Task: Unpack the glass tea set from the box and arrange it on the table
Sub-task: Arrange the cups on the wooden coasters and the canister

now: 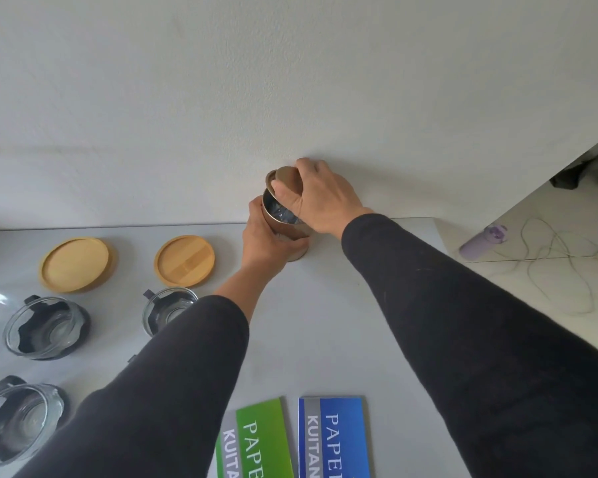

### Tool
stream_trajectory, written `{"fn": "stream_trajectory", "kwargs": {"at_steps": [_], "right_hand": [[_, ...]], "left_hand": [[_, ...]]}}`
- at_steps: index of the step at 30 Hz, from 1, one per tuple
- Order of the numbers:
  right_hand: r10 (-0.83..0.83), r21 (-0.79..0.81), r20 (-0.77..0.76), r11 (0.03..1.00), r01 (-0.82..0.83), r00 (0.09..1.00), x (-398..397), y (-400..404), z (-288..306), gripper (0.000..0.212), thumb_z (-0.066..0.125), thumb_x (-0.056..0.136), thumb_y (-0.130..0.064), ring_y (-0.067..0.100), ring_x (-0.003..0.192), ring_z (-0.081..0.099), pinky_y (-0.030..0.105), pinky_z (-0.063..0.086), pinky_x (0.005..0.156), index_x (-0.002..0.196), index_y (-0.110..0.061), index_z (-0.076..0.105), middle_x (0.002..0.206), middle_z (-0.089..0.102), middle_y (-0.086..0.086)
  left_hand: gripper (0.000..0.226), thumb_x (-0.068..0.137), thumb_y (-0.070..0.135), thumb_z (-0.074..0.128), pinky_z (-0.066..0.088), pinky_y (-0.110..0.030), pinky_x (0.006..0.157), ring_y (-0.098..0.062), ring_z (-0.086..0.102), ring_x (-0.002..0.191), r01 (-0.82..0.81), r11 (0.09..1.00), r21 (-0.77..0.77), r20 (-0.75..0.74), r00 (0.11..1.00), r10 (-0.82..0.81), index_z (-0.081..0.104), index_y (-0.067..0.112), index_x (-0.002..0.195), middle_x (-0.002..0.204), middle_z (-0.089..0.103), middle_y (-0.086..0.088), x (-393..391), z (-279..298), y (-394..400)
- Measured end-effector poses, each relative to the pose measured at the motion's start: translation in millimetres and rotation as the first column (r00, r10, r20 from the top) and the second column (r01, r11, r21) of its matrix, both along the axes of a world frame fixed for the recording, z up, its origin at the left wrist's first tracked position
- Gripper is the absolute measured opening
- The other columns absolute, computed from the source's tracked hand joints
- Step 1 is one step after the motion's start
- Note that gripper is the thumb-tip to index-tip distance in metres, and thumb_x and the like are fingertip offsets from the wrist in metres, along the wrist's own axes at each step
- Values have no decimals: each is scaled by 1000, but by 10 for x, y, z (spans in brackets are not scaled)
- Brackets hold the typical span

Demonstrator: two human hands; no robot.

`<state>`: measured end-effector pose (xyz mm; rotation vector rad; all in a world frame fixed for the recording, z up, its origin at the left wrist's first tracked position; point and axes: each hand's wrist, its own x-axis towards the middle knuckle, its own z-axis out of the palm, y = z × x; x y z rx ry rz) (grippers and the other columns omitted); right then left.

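My left hand [266, 243] wraps the brown canister [285, 232] at the far edge of the surface [325, 322], against the wall, while my right hand [325, 198] pinches its lid [288, 179], tilted half off. If my grip slackens, the canister could tip, spilling the foil-lined contents toward the glass cups [45, 327].

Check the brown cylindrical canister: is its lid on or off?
Off. The right hand holds the round brown lid tilted above the brown cylindrical canister, exposing its shiny inside; the left hand grips the body.
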<state>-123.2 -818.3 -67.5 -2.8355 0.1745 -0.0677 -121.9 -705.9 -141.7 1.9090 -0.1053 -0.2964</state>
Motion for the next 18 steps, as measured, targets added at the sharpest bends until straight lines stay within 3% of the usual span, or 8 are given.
{"fn": "stream_trajectory", "kwargs": {"at_steps": [3,5,8,11,15,18], "right_hand": [[-37,40,75,999,34,996,-96,24,2,59,41,92,-57,32,99,55,32,41,77,129,-12,42,117,48,12],[-106,80,243,993,89,964,-255,85,-50,63,43,87,-59,32,94,56,34,45,74,129,-12,44,110,49,13],[-215,177,438,973,150,873,-600,227,-233,71,42,80,-60,31,90,59,34,49,65,130,-11,48,106,53,12],[-242,186,413,966,179,878,-940,373,-525,71,44,80,-59,29,86,60,32,50,59,133,-11,47,102,55,11],[-241,81,270,970,228,932,-1161,513,-905,70,44,80,-60,28,75,59,31,50,50,127,-8,51,94,56,12],[-278,8,129,960,280,952,-1173,571,-1087,74,41,77,-62,30,76,57,31,45,54,127,-8,53,94,55,12]], "left_hand": [[88,60,23,86,41,-10,64,-12,57,98,14,1000,26,-6,1000,-14,34,24,131,110,58,7,1,-12,26],[83,64,25,85,40,-12,64,-13,54,98,54,992,112,21,998,-56,35,22,129,107,54,8,-30,-47,95],[72,80,19,73,42,-26,89,-22,48,121,132,941,312,73,984,-163,30,18,138,130,48,-1,-106,-170,234],[68,90,6,58,34,-33,106,-25,35,135,143,817,559,41,979,-199,22,12,147,148,31,-7,-232,-274,355],[45,88,0,56,44,-36,96,-23,42,127,154,703,694,10,975,-223,47,10,131,136,40,-5,-363,-358,477],[45,89,-1,53,47,-36,92,-22,48,123,182,657,732,-21,970,-244,51,13,131,138,43,-2,-334,-347,514]]}}
